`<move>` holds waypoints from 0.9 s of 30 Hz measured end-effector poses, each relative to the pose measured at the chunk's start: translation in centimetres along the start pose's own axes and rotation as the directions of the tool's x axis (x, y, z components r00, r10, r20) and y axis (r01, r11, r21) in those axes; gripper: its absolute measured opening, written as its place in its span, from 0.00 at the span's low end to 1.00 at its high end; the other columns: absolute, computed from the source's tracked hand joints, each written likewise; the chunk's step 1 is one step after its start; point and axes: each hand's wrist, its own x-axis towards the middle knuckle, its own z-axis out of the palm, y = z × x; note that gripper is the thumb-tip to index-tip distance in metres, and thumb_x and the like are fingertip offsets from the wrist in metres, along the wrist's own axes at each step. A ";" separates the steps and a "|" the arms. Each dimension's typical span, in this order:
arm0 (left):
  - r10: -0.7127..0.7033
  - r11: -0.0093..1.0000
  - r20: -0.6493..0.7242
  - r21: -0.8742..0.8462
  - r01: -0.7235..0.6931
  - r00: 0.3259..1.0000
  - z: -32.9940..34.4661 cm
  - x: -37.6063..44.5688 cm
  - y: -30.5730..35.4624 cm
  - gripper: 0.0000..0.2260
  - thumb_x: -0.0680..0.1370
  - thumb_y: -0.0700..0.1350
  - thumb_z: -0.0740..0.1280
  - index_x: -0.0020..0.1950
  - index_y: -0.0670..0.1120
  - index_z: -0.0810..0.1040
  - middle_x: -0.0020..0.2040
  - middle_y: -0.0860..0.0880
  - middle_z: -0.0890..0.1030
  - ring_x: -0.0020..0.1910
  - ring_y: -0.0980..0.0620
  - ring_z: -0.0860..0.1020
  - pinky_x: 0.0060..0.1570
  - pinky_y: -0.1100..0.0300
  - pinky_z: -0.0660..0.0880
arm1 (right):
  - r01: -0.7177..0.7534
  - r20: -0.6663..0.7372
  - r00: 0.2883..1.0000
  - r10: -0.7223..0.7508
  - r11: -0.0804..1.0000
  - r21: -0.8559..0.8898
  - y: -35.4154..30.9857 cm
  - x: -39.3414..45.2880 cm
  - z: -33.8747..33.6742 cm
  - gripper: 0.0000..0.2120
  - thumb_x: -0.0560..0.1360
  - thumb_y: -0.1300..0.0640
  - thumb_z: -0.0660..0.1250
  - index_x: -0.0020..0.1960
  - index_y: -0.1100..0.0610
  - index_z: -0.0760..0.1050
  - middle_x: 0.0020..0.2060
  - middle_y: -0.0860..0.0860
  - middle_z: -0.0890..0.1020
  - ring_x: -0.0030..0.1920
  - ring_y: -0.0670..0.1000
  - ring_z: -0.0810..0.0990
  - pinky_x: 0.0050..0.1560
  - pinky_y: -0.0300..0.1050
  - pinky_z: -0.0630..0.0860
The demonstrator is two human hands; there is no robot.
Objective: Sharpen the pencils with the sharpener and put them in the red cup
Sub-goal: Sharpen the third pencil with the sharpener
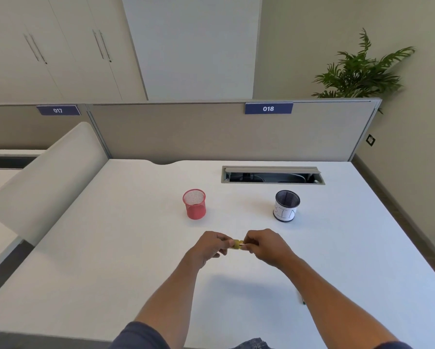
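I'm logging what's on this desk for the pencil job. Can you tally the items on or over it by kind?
Mesh cups: 2, the red cup and a black cup wrapped in a paper label
Sharpeners: 1, a yellow sharpener held between the left hand and right hand
Pencils: 1 plainly seen, a pencil lying beside the right forearm
Total: 4

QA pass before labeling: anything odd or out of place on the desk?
Little stands out. The cable hatch at the desk's back edge is open, showing cables. The red cup and black cup stand upright.
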 end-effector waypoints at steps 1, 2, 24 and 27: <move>0.003 1.000 0.001 -0.003 -0.003 1.000 0.1 0.0 0.0 0.07 0.76 0.46 0.73 0.50 0.45 0.87 0.35 0.48 0.80 0.39 0.53 0.77 0.43 0.59 0.70 | -0.009 -0.010 1.000 0.009 0.999 -0.034 -0.1 -0.1 0.0 0.07 0.78 0.47 0.69 0.43 0.48 0.79 0.34 0.46 0.82 0.36 0.47 0.78 0.41 0.48 0.76; 0.006 1.000 0.007 0.000 -0.006 1.000 0.1 0.0 0.0 0.07 0.75 0.46 0.73 0.50 0.45 0.87 0.36 0.48 0.80 0.39 0.53 0.77 0.43 0.59 0.70 | -0.025 0.009 1.000 0.025 1.000 -0.008 -0.3 -0.1 0.0 0.08 0.78 0.47 0.68 0.43 0.49 0.80 0.32 0.46 0.81 0.34 0.47 0.77 0.39 0.47 0.74; 0.020 0.998 0.093 0.054 -0.026 0.995 1.3 -0.4 -0.7 0.07 0.75 0.46 0.74 0.49 0.46 0.87 0.41 0.46 0.82 0.39 0.54 0.78 0.44 0.59 0.71 | -0.168 0.142 0.981 0.135 0.952 0.256 0.7 -2.5 -0.4 0.12 0.76 0.44 0.72 0.42 0.52 0.83 0.27 0.47 0.79 0.28 0.45 0.72 0.33 0.42 0.67; 0.010 0.999 0.081 0.040 -0.013 0.997 1.3 -0.3 -0.7 0.06 0.76 0.47 0.74 0.49 0.47 0.87 0.40 0.46 0.82 0.39 0.53 0.78 0.44 0.59 0.71 | -0.089 0.101 0.993 0.067 0.970 0.225 0.9 -2.8 -0.2 0.07 0.73 0.48 0.75 0.46 0.47 0.78 0.35 0.47 0.85 0.32 0.43 0.77 0.36 0.47 0.75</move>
